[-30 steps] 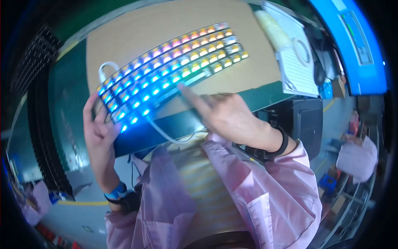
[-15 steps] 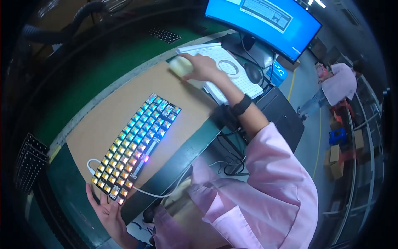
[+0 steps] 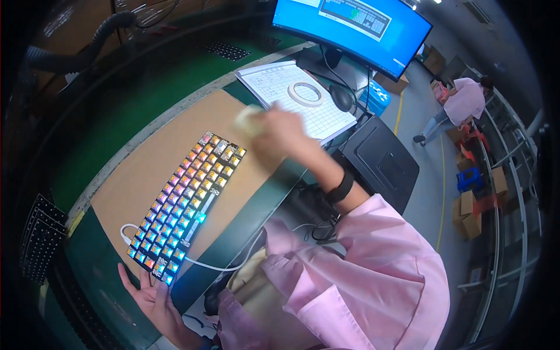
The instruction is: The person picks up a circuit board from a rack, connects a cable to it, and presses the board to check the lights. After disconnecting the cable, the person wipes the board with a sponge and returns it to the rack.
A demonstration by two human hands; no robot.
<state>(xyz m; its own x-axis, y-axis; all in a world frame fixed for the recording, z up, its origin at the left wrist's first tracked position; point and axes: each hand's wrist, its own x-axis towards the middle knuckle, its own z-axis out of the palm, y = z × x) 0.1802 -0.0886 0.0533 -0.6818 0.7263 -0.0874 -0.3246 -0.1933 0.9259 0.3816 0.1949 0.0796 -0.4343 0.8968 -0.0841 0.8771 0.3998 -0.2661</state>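
A lit keyboard circuit board without keycaps (image 3: 184, 204) lies aslant on a brown board (image 3: 224, 114), its switches glowing orange, pink and blue. At its near left end is my left hand (image 3: 153, 300), fingers stretched and spread, the tips at the keyboard's edge. Whether they press on it is hard to tell. My right hand (image 3: 283, 133), smeared by motion, is closed on a pale yellow block (image 3: 249, 121) whose exact kind is blurred. Both are just beyond the keyboard's far end, apart from it. A white cable (image 3: 216, 269) runs by the keyboard's near side.
Beyond my right hand lie gridded paper sheets (image 3: 271, 81), with a white ring (image 3: 305, 93) on top and a black mouse (image 3: 340, 98) beside it. A monitor (image 3: 356, 29) stands behind. Perforated black plates (image 3: 44, 239) are at left. Another person (image 3: 464, 104) is by shelves at right.
My right hand has come from the paper's corner toward the keyboard with the pale yellow block. The switch lights have changed colours, and green marks now show in the keyboard picture on the monitor.
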